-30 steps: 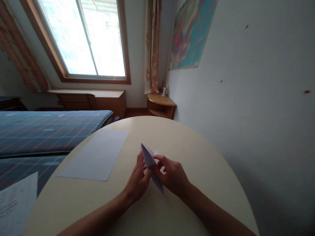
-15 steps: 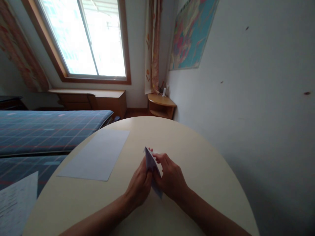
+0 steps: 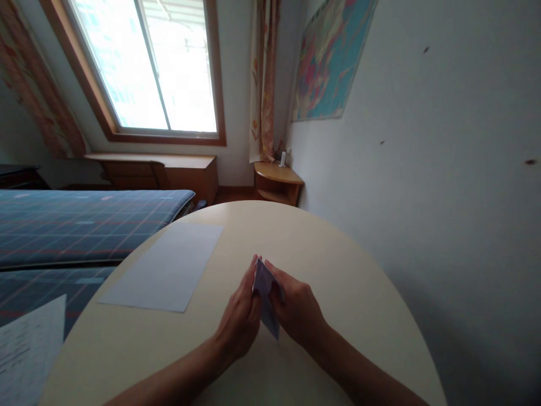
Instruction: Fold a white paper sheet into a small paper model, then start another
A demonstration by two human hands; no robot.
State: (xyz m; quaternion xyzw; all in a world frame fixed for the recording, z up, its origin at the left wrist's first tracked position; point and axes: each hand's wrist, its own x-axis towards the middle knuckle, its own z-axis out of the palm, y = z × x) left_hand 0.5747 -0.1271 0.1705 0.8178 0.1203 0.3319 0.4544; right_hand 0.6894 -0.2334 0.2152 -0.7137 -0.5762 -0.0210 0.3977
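Note:
Between my two hands, over the near middle of the round table (image 3: 338,265), is a folded piece of paper (image 3: 269,321), pale violet in the shade. Its lower end narrows to a point toward me. My left hand (image 3: 240,313) grips its left side, thumb against the near face. From the right, my right hand (image 3: 298,304) pinches the other side, with its thumb on the near face and its fingers behind. The far fingertips of both hands come close together at the paper's top. Some of the folds are hidden by my fingers.
A flat white sheet (image 3: 169,273) lies on the table's left part. At the lower left is a printed page (image 3: 34,344). Beyond the table's left edge stands a bed with a plaid mattress (image 3: 84,225). A white wall (image 3: 443,186) rises on the right.
My right hand's fingers have moved from the paper's upper edge to behind it, closing round its right side. The paper's top has shifted slightly right and its near face shows wider.

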